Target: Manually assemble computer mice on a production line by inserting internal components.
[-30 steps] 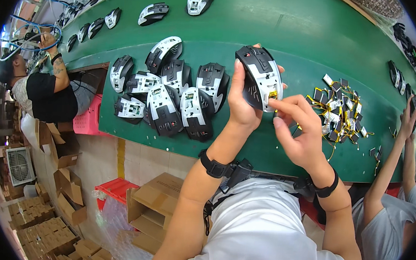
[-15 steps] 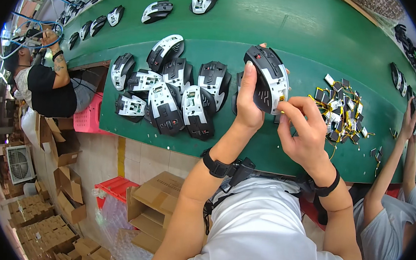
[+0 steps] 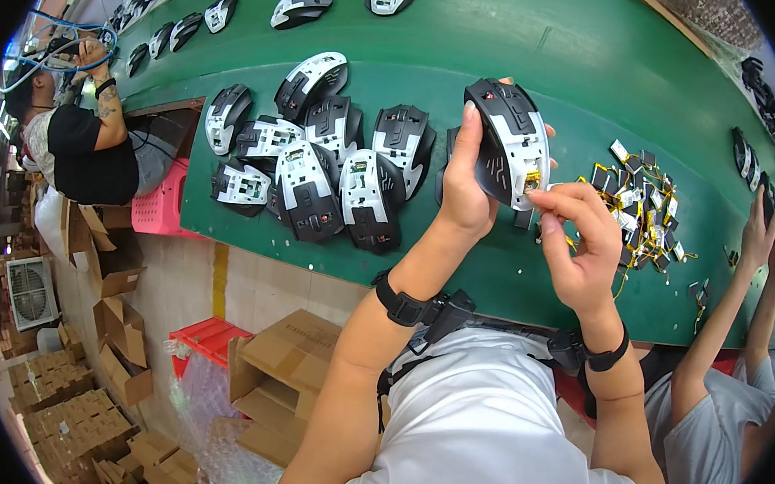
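My left hand [image 3: 470, 190] is wrapped round a black and white computer mouse [image 3: 520, 136], held tilted above the green bench. A small opening near the mouse's lower end shows something yellow [image 3: 532, 175] inside. At that opening, the thumb and index finger of my right hand [image 3: 579, 241] are pinched together; what lies between them is too small to make out. Just beyond my right hand is a heap of small flat batteries [image 3: 632, 202] with yellow leads. Several more black and white mice [image 3: 305, 190] lie close together left of my left hand.
A spaced row of mice [image 3: 302, 8] runs along the far strip of the green bench [image 3: 476, 40]. One co-worker [image 3: 95, 142] sits at left, another [image 3: 711, 404] at right with hands on a mouse. Cardboard boxes [image 3: 292, 362] and a red crate [image 3: 208, 342] stand on the floor.
The mouse and both hands have shifted slightly to the right in view. My right fingertips stay at the mouse's opening, where more of the yellow part now shows.
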Tool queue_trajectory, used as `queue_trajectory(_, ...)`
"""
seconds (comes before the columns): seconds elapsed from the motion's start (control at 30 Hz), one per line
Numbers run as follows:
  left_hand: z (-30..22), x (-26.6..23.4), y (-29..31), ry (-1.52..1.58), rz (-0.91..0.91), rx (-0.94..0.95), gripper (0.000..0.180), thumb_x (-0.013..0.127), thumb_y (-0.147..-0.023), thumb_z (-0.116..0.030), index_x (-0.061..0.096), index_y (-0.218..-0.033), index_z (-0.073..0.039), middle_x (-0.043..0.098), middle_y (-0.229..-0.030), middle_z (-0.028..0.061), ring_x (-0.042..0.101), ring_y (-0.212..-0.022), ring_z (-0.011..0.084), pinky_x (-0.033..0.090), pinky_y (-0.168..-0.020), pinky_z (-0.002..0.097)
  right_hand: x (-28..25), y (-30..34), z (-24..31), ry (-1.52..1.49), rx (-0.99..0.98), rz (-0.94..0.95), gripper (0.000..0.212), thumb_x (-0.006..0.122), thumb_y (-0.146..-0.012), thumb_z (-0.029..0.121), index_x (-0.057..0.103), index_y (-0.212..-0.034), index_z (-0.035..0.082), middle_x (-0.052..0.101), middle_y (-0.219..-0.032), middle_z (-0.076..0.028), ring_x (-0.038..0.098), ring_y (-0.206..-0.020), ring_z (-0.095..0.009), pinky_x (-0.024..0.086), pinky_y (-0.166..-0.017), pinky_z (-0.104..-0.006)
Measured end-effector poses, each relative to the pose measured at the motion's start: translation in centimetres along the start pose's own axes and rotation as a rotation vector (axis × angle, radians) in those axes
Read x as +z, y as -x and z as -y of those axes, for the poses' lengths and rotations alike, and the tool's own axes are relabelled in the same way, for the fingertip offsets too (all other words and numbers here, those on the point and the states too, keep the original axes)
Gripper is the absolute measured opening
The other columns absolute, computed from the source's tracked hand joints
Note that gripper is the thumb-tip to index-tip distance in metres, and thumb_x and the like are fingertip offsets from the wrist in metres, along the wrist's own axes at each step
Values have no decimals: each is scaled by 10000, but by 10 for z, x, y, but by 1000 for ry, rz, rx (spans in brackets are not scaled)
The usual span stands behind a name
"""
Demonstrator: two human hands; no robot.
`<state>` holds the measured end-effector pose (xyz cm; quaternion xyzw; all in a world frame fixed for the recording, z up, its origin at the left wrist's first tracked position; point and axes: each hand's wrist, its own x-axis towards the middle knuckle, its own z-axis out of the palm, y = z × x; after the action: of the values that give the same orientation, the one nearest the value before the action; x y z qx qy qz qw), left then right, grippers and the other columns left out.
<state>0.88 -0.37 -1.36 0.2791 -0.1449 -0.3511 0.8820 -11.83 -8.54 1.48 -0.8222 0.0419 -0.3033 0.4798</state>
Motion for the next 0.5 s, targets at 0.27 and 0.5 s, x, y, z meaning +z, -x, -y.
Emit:
queue_trajectory(0.27, 7, -2, 0, -155, 49, 111, 599, 264, -1031, -519, 308, -1447, -91, 614, -1150, 227, 661, -964, 288, 556, -821, 388, -5, -2, -2, 16, -12, -68, 594, 662, -811, 33, 477, -1376, 33, 569, -1214, -157, 598, -994, -221, 516, -794, -319)
queue_trajectory(0.5, 4, 12, 0, -904, 43, 379, 656, 370, -1047, -376, 198, -1506, 60, 387, -1470, 239, 413, -1337, 314, 305, -1113, 382, -17, -41, -9, -448, 249, 145, 734, 648, -914, 123, 256, -1528, 32, 394, -1482, -143, 460, -1298, -221, 384, -1069, -348)
